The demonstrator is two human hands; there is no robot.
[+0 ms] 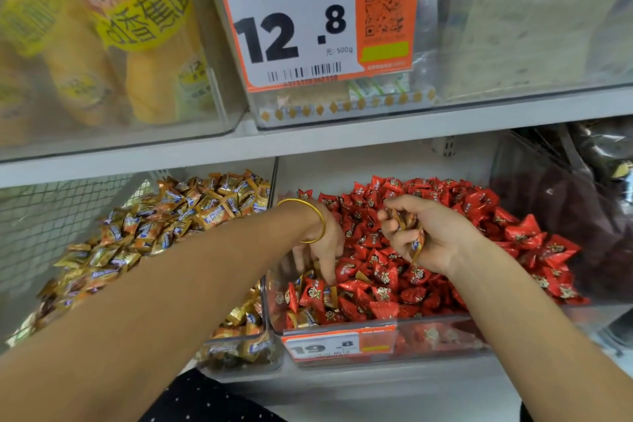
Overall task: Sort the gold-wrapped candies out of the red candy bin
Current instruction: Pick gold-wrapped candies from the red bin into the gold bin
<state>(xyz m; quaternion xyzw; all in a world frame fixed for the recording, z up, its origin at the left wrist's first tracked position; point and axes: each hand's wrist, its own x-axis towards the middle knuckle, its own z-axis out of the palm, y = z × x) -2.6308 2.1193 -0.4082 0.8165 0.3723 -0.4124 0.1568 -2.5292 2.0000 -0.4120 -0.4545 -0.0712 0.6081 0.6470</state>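
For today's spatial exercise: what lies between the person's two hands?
Red-wrapped candies lie between the left hand and the right hand, which grips gold-wrapped candies; head view.

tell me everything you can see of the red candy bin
The red candy bin is a clear plastic tub on the lower shelf, right of the gold candy bin. Red-wrapped candies heap toward its back; a few gold-wrapped strays lie front left, where the left hand reaches in. An orange 19.8 price tag fronts it. The right hand grips gold-wrapped candies above the pile.
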